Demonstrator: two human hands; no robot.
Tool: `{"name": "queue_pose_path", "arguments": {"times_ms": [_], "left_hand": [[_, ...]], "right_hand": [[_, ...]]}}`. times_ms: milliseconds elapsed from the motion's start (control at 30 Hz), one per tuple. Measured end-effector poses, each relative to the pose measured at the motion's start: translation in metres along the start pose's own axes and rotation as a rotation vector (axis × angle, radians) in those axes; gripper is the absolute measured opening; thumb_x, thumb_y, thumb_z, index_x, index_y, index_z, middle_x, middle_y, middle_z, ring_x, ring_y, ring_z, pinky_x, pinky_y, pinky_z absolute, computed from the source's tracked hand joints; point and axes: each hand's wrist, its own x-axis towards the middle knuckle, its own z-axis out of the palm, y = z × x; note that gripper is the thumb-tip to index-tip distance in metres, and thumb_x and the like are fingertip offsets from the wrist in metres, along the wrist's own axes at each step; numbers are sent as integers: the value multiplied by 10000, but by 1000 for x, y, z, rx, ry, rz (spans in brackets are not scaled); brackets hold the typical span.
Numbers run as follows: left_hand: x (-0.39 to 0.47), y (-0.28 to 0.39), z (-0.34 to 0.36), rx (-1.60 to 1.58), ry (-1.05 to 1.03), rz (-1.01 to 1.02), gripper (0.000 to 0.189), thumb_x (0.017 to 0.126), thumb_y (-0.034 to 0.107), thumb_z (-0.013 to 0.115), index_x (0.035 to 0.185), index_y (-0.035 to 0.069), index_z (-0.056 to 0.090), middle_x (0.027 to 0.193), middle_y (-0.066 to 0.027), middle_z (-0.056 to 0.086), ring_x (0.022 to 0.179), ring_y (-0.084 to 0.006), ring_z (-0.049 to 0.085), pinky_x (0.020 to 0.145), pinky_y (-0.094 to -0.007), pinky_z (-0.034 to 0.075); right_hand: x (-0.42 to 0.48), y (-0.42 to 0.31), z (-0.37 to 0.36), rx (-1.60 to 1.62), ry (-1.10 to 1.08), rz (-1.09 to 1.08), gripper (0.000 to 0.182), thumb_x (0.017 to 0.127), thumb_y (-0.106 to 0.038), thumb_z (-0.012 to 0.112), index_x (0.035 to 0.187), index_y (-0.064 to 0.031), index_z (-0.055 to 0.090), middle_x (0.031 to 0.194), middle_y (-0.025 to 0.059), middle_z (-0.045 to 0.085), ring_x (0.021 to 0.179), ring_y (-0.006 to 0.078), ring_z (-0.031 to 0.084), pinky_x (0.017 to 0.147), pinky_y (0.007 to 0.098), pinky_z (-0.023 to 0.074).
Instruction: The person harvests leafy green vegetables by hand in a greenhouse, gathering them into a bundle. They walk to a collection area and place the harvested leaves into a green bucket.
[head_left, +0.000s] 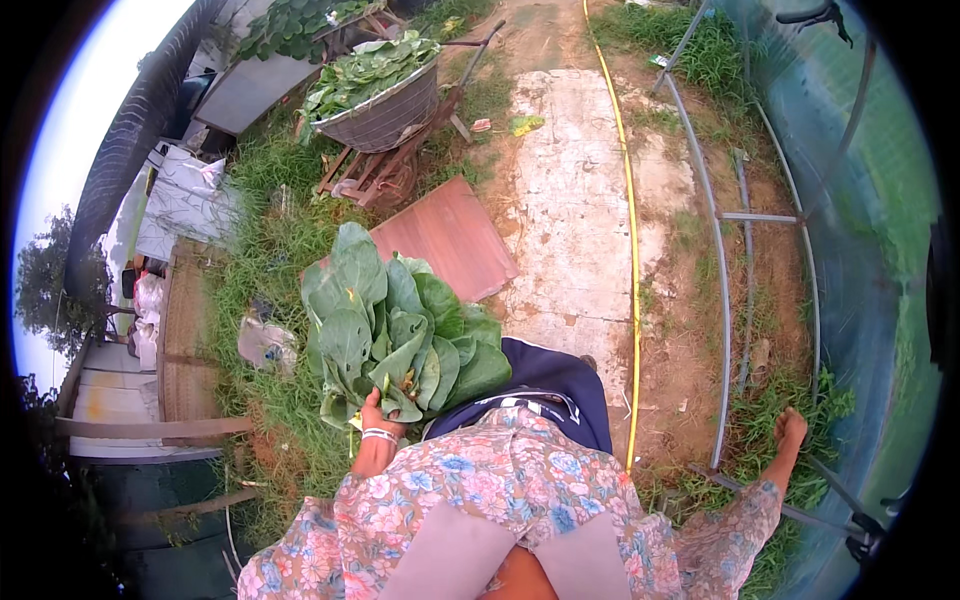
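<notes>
At the left of my body, my left hand (380, 421) grips the lower end of a large bundle of broad green leaves (405, 337). Some of the leaves have small holes and yellow spots. The bundle partly covers my fingers. Out to the right, my right hand (790, 429) is raised away from my body with its fingers curled in, and nothing shows in it. Ahead on the left, a big round basket (382, 112) heaped with similar green leaves (371, 75) rests on a rusty wheelbarrow (375, 176).
A reddish board (448, 238) lies on the ground ahead, beside a pale paved strip (570, 195). A yellow hose (630, 225) runs along that strip. Metal frame bars (716, 262) and netting (870, 247) stand on the right. Grass (262, 195) and a plastic bag (266, 345) lie left.
</notes>
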Motion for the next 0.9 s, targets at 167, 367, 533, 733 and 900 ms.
{"name": "queue_pose_path", "arguments": {"times_ms": [167,367,533,733,900], "left_hand": [[-13,-31,126,83,-185,106,385,899,321,472,1173,66,561,1178,-171,584,1066,-374,544,981,-548,388],[52,-47,298,-88,-143,105,281,866,244,526,1097,94,581,1075,-111,632,926,-317,607,877,-488,481],[86,-46,399,-262,-141,-27,256,861,263,532,1031,81,591,998,-106,643,861,-308,615,847,-455,500],[95,-38,503,-338,-49,-22,251,865,224,539,1058,66,569,1036,-117,625,910,-306,598,866,-461,492],[90,-64,596,-360,23,-10,258,867,237,544,1065,74,572,1034,-114,627,908,-305,602,870,-475,489]], "right_hand": [[93,-210,197,-160,-140,-330,237,890,-281,597,928,-50,634,661,-13,527,556,85,483,482,252,395],[237,-326,299,-466,-344,-401,163,884,-214,552,971,-89,609,625,-4,489,492,102,454,380,244,326],[222,-336,296,-375,-88,-66,200,870,-182,508,702,-76,527,549,21,471,406,131,421,336,283,305],[240,-356,327,-251,42,250,139,891,-208,510,830,-103,577,594,22,526,477,181,504,402,302,410],[376,-407,384,-111,-72,559,145,892,-185,467,841,-104,576,613,17,523,488,183,484,411,301,398]]}}
